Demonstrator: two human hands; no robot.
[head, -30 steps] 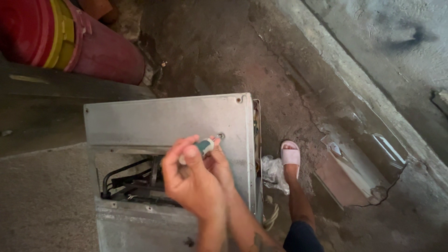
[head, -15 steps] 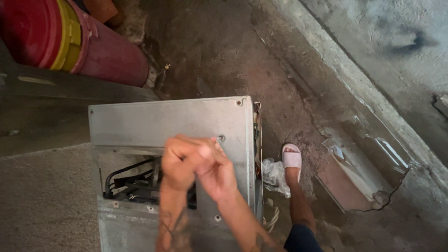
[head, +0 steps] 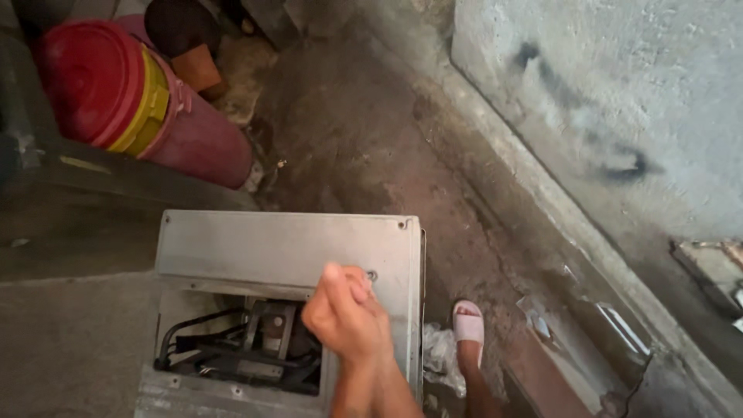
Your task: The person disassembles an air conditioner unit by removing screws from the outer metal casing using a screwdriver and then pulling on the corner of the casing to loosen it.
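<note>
Hiding its own grip, fist (head: 346,313) over metal casing (head: 282,251); contents unclear.

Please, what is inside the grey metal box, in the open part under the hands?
Inside the grey metal box, the opening shows black hoses and dark metal parts. The hands cover its right part, and the lid hides the rest.

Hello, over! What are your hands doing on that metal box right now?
Both hands bunched together at a screw on the grey metal box. Any tool hidden. Black hoses show in the opening below.
</note>
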